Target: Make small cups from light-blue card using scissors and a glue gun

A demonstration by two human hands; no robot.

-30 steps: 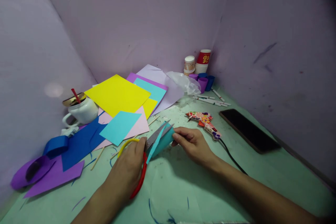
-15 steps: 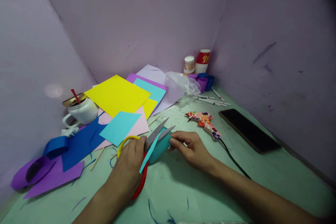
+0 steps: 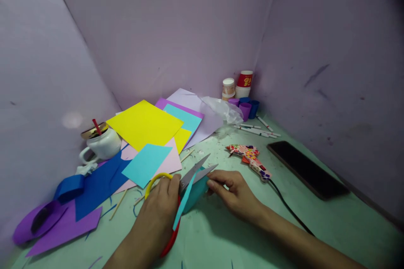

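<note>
My left hand (image 3: 160, 206) is closed round a pair of scissors (image 3: 190, 175) with one yellow and one red handle loop. The blades stand apart, with a light-blue sheet of craft paper (image 3: 195, 191) between them. A narrow strip (image 3: 184, 204) of that sheet hangs along the near side of the blades, still joined as far as I can see. Pinched at its right end, the sheet is held by my right hand (image 3: 232, 191), close to the blade tips.
Yellow, blue, pink and purple sheets (image 3: 145, 124) lie to the left, beside a white mug (image 3: 105, 145). A patterned glue gun (image 3: 249, 159) with a black cord and a phone (image 3: 306, 168) lie right. Markers (image 3: 257, 130) and paper cups (image 3: 244, 86) are at the back.
The whole scene sits lower in view, as the camera has tilted up. Both hands keep their grips, and the scissors and sheet look almost the same relative to each other.
</note>
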